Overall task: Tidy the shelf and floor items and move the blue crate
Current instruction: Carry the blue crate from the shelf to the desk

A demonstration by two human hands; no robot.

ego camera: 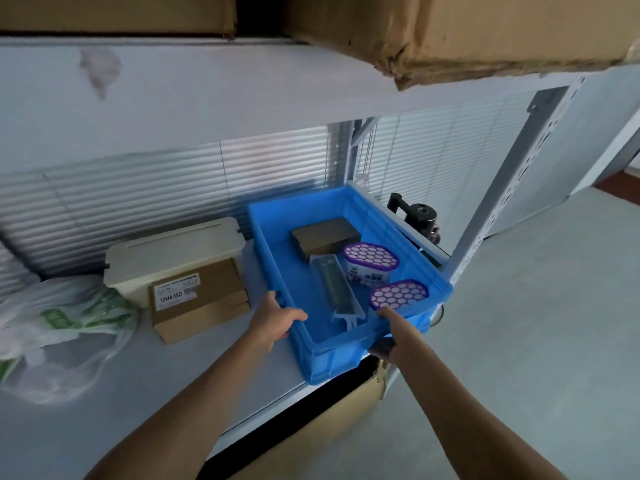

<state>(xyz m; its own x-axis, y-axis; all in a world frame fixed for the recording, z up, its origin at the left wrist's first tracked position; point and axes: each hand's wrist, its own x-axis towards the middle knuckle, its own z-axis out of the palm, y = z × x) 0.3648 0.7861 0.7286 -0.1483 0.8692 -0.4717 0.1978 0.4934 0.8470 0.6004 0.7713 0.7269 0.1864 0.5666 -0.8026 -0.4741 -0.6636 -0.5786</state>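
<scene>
The blue crate sits at the right end of the grey shelf, its near corner jutting over the shelf's front edge. My left hand grips the crate's left rim with fingers curled over it. My right hand holds the near right rim, its fingers hidden under the edge. Inside the crate lie a dark box, a clear flat package and two tubs with purple honeycomb lids.
Left of the crate stand a brown cardboard box and a cream lidded bin. A plastic bag lies at the far left. Cardboard boxes hang over the upper shelf. A black object stands behind the crate. Another carton sits below the shelf.
</scene>
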